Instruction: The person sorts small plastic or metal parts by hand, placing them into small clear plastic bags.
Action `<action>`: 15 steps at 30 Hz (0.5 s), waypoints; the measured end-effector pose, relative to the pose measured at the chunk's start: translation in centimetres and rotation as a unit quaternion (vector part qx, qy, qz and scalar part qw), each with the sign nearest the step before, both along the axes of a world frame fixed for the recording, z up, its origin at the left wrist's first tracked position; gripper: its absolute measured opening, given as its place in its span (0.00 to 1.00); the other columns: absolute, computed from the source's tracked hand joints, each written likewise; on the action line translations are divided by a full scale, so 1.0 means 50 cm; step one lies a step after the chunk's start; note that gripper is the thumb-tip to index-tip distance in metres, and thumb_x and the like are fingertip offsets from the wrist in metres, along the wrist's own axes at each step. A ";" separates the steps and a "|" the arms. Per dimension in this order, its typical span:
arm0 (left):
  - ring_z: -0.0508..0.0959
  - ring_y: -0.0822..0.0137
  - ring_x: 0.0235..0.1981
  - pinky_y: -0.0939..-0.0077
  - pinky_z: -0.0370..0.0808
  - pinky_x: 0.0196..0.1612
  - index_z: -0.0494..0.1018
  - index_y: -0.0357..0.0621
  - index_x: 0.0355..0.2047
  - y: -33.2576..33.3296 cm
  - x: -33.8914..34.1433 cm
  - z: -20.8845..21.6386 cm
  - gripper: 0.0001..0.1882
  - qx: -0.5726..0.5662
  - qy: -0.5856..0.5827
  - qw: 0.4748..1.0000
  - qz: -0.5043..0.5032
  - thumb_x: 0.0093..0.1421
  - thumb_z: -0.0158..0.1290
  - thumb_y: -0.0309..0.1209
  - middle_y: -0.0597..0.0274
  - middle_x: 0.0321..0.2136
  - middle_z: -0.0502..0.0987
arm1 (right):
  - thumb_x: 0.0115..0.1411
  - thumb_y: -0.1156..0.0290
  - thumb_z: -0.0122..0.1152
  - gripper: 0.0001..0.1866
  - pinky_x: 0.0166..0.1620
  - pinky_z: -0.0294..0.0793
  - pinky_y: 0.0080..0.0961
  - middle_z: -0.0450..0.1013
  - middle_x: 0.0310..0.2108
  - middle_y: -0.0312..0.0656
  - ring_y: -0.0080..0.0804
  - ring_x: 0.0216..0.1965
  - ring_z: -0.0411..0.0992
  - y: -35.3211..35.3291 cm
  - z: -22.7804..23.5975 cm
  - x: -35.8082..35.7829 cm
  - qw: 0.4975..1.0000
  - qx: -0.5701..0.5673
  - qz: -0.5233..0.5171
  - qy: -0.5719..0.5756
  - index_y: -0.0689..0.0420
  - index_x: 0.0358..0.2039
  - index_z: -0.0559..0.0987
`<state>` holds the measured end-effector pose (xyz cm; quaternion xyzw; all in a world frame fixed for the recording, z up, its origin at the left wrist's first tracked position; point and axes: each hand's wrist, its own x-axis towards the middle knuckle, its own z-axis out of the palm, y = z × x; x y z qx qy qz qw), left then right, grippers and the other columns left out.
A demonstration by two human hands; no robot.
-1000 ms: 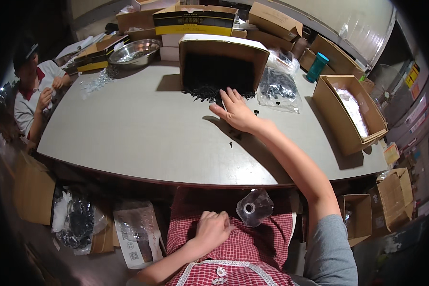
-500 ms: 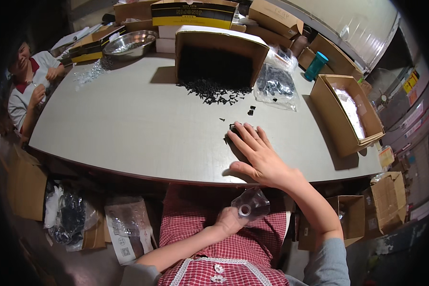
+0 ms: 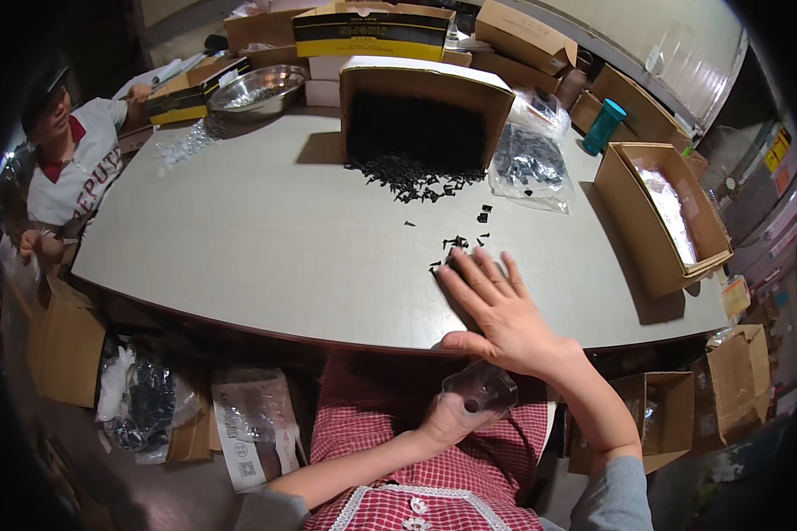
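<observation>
My right hand (image 3: 512,317) lies palm down over the near part of the table (image 3: 266,257), fingers spread. Several small black screws (image 3: 457,242) lie loose just beyond its fingertips, and some may be hidden under them. Below the table edge, over my lap, my left hand (image 3: 444,423) is closed around a clear plastic funnel (image 3: 494,389), which looks like a cut-off bottle top. Its wide end points up and to the right. Farther back, a heap of black screws (image 3: 416,181) spills from a cardboard box (image 3: 425,69) tipped on its side.
Right of the heap are a clear bag of dark parts (image 3: 531,168), a teal bottle (image 3: 604,126) and an open carton (image 3: 624,212). A steel bowl (image 3: 257,91) stands back left, beside scattered small clear pieces (image 3: 189,146). A co-worker (image 3: 75,168) sits at the left end.
My right hand has drawn slightly nearer to me, uncovering screws beyond its fingertips. My left hand still holds the funnel, its opening turned a little. The co-worker has reached an arm toward the back-left boxes.
</observation>
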<state>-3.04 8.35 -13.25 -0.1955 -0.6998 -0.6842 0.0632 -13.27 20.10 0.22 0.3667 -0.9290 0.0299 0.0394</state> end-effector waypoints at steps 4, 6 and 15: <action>0.86 0.59 0.40 0.65 0.82 0.44 0.78 0.41 0.51 -0.029 -0.010 -0.002 0.24 0.013 -0.100 0.994 -0.046 0.55 0.72 0.30 0.55 0.41 0.85 | 0.69 0.26 0.42 0.53 0.77 0.39 0.64 0.50 0.77 0.66 0.69 0.79 0.45 0.007 0.001 0.008 0.999 -0.008 -0.037 -0.023 0.58 0.78 0.57; 0.86 0.63 0.40 0.67 0.82 0.45 0.78 0.41 0.51 -0.045 -0.005 -0.007 0.23 0.003 -0.134 0.990 -0.052 0.56 0.71 0.28 0.57 0.41 0.85 | 0.69 0.27 0.43 0.53 0.77 0.39 0.64 0.50 0.77 0.66 0.70 0.78 0.44 -0.002 0.013 0.017 0.999 -0.008 -0.031 -0.020 0.59 0.78 0.57; 0.77 0.52 0.56 0.60 0.75 0.57 0.72 0.41 0.61 0.038 0.016 -0.118 0.28 0.032 -0.076 0.995 -0.053 0.63 0.68 0.36 0.50 0.54 0.76 | 0.67 0.29 0.50 0.54 0.78 0.34 0.63 0.46 0.79 0.64 0.66 0.80 0.40 -0.015 0.038 0.054 0.993 -0.008 -0.060 -0.103 0.61 0.77 0.59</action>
